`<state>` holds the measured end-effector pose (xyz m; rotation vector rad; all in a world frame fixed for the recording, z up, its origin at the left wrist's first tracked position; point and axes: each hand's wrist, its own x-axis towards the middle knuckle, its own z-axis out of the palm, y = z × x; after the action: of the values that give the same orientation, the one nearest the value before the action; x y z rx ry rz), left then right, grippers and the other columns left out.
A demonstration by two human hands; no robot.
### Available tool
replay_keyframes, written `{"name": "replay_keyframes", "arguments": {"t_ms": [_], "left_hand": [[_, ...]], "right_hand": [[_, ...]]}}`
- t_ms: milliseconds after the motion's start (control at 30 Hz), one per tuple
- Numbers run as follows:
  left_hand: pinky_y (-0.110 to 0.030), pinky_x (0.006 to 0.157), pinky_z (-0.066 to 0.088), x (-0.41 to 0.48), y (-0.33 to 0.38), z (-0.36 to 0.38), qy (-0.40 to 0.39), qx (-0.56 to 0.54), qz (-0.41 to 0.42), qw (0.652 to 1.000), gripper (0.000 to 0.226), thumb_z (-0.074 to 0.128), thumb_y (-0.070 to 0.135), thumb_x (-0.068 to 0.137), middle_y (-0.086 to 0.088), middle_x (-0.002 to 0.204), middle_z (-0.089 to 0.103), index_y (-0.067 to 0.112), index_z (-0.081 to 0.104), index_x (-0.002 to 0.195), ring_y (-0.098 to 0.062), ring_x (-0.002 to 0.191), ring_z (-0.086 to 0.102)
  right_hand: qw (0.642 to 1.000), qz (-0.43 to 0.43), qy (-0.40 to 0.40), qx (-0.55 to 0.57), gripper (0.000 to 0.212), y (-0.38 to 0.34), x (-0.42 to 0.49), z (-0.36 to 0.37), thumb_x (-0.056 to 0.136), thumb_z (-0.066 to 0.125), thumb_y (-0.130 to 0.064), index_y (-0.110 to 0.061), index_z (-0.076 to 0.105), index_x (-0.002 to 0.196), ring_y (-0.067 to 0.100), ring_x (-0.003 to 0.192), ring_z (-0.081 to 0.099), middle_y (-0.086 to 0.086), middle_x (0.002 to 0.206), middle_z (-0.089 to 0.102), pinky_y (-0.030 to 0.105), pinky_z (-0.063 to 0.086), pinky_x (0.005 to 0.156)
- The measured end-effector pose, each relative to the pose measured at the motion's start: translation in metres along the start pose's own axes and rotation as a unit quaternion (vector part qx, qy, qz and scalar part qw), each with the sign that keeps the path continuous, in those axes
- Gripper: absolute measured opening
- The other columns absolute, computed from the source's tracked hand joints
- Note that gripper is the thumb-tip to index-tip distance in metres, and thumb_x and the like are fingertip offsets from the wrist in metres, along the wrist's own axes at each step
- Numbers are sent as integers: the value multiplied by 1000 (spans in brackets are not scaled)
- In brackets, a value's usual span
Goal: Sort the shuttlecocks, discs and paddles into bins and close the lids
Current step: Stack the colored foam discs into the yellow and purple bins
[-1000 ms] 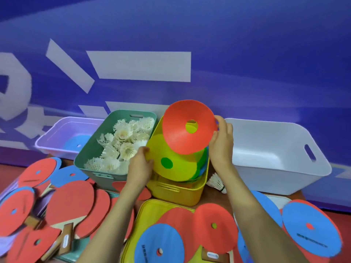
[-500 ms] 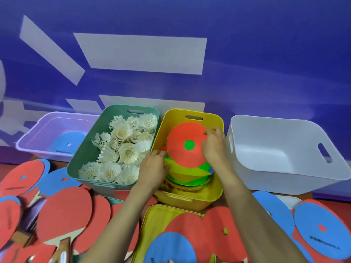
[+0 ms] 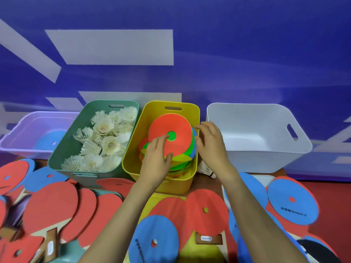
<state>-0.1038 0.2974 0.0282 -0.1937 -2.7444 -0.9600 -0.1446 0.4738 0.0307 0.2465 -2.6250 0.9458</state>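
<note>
Orange disc [image 3: 176, 128] lay topmost, tilted, on the stack [image 3: 182, 160] of coloured discs inside the yellow bin [image 3: 195, 111], mid far edge of the worktop [image 3: 207, 184]. Left hand [image 3: 157, 158] open: fingers nearly straight, pressing on the disc's near-left part, index tip at the centre hole. Right hand [image 3: 210, 145] open, fingers loosely bent, holding nothing, at the bin's right rim just beside the stack; contact with the discs could not be told. Green bin [image 3: 62, 154] just left of the yellow one, filled with white shuttlecocks [image 3: 106, 141]. White bin [image 3: 266, 158] to the right. Toward the far-left corner, lilac bin [image 3: 19, 145] with one blue disc [image 3: 51, 139] in it. One loose shuttlecock [image 3: 207, 168] on the worktop between yellow and white bins. Red paddles [image 3: 51, 205] heaped near-left; loose blue discs [image 3: 152, 230] along the near edge
</note>
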Motion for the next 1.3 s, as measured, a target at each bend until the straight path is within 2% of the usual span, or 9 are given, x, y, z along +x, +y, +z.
{"name": "replay_keyframes", "arguments": {"t_ms": [167,267,367,500,633,867,1033,1133,1300], "left_hand": [[-23,103,29,-29,58,38,28,-55,80,995,50,60,5,84,-10,130,50,6,44,132,-20,121,43],[-30,101,36,-50,84,67,4,-88,99,991,50,59,4,84,-9,129,50,6,45,132,-19,120,45],[-24,102,35,-78,103,96,-43,-103,87,990,50,60,7,85,-7,129,49,9,44,132,-17,122,44],[-25,97,37,-116,108,133,-156,-82,20,984,50,62,10,85,-7,129,46,9,43,131,-23,119,47],[-37,92,45,-145,106,157,-264,-56,-93,958,52,62,17,87,-9,131,46,10,40,134,-27,116,52],[-33,80,43,-178,111,179,-343,-55,-164,923,59,63,15,85,-12,121,55,9,32,136,-32,109,55],[-33,60,36,-190,113,181,-286,-92,-220,928,45,52,-2,84,-5,79,55,9,36,125,-24,72,55],[-29,58,31,-184,112,172,-223,-113,-217,944,42,55,-4,85,-3,78,54,11,37,119,-18,67,51],[-29,56,39,-157,107,135,-75,-189,-225,953,41,68,0,80,-1,70,44,17,42,107,-18,62,45]], "right_hand": [[999,11,43,-8,30,39,-60,-47,86,52,-10,-8,60,115,30,123,44,10,120,56,43,35,107],[998,39,38,-16,32,69,-103,-71,85,49,-14,-7,61,114,23,116,44,11,117,57,38,35,103],[996,90,4,-11,34,98,-144,-91,86,49,-13,-8,60,118,23,115,47,10,120,56,35,37,102],[988,140,-64,-16,35,131,-188,-108,91,55,-8,-9,54,125,28,119,46,9,127,52,38,37,103],[972,187,-136,-30,39,150,-212,-113,90,56,-10,-10,50,129,29,122,42,10,129,48,36,34,102],[944,227,-233,-61,42,170,-234,-107,89,51,-5,-13,48,130,26,123,39,9,130,46,29,31,102],[947,226,-216,-70,36,172,-242,-107,91,50,-9,-10,51,127,22,122,39,5,130,49,24,29,100],[952,230,-199,-34,31,167,-238,-111,91,51,-11,-8,53,122,26,116,46,10,123,54,33,38,96],[965,235,-117,14,27,149,-218,-115,94,53,-21,-12,52,119,29,103,54,10,111,59,39,46,82]]}}
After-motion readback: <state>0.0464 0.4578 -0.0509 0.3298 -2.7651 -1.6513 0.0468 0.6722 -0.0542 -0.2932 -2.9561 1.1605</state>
